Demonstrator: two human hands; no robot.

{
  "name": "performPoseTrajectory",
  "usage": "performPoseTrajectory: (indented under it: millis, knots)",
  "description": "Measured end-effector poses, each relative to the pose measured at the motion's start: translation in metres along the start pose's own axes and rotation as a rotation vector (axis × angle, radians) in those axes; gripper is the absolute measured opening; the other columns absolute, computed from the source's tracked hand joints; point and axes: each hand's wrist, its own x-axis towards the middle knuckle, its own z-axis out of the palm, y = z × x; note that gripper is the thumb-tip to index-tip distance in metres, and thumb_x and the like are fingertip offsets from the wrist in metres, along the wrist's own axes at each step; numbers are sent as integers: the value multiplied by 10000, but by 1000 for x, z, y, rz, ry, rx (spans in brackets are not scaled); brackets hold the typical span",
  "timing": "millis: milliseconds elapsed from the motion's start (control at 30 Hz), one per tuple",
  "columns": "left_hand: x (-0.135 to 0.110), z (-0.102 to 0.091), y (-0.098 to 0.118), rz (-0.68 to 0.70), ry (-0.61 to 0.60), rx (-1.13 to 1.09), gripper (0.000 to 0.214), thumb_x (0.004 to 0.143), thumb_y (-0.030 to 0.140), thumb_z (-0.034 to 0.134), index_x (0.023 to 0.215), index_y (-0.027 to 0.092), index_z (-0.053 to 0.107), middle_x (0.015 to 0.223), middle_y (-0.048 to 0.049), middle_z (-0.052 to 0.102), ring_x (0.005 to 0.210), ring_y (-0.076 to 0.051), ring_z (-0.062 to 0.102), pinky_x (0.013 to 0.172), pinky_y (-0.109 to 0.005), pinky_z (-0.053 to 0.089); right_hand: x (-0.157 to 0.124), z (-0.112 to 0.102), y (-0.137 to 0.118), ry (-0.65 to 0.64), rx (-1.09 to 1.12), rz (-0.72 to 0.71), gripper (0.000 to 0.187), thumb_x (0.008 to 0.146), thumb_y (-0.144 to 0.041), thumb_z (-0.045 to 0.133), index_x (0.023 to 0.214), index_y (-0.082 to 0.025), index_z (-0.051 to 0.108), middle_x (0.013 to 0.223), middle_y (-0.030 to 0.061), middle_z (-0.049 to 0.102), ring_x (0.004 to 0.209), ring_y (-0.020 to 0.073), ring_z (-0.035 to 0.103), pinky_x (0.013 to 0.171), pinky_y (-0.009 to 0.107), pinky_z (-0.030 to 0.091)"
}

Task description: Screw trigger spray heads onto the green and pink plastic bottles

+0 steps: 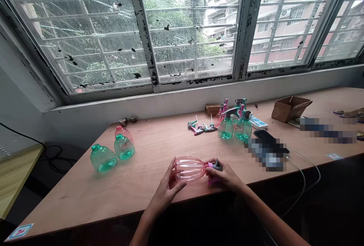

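A clear pink spray bottle [189, 169] lies on its side near the front edge of the wooden table [159, 143]. My left hand [167, 190] cups its base, fingers curled around it. My right hand [223, 175] grips the grey and pink spray head [216, 165] at the bottle's neck. Both hands are closed on the same bottle.
Two green bottles [102, 158] and a pink one [123, 132] without heads lie at the left. Loose spray heads [199, 127] and several assembled bottles [234, 124] stand at the back middle. A cardboard box [290, 108] sits at the right, a white cable [304, 170] over the front edge.
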Motion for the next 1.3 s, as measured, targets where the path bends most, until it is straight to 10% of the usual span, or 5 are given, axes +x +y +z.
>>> performPoseTrajectory:
  millis: [200, 367, 900, 1300]
  knots:
    - [1, -3, -4, 14, 15, -3, 1085, 864, 547, 666, 1583, 239, -86, 1639, -155, 236, 1452, -327, 358, 1194, -480, 300, -1, 0, 2, -29, -4, 17, 382, 797, -470, 791, 968, -157, 654, 681, 5, 693, 587, 174, 671, 578, 312, 598]
    - [1, -2, -3, 16, -13, 48, 931, 855, 416, 728, 1582, 241, 173, 1574, -137, 388, 1429, -327, 398, 1203, -501, 278, 0, 0, 2, -27, -9, 23, 400, 798, -497, 778, 965, -156, 652, 682, 7, 692, 582, 175, 670, 569, 313, 593]
    - [3, -2, -4, 39, 22, 121, 981, 830, 372, 756, 1583, 297, 132, 1651, -68, 250, 1505, -298, 248, 1238, -451, 192, -1, 1, -1, -27, -66, 5, 406, 776, -458, 809, 1003, -158, 657, 678, 7, 724, 573, 186, 712, 560, 282, 584]
    - [7, -2, -7, 5, 40, 113, 1027, 788, 389, 799, 1581, 280, 156, 1512, -125, 437, 1338, -311, 490, 1177, -481, 317, 1, -1, 4, -27, -74, 4, 421, 773, -466, 806, 1014, -158, 650, 671, 4, 720, 571, 208, 719, 554, 317, 590]
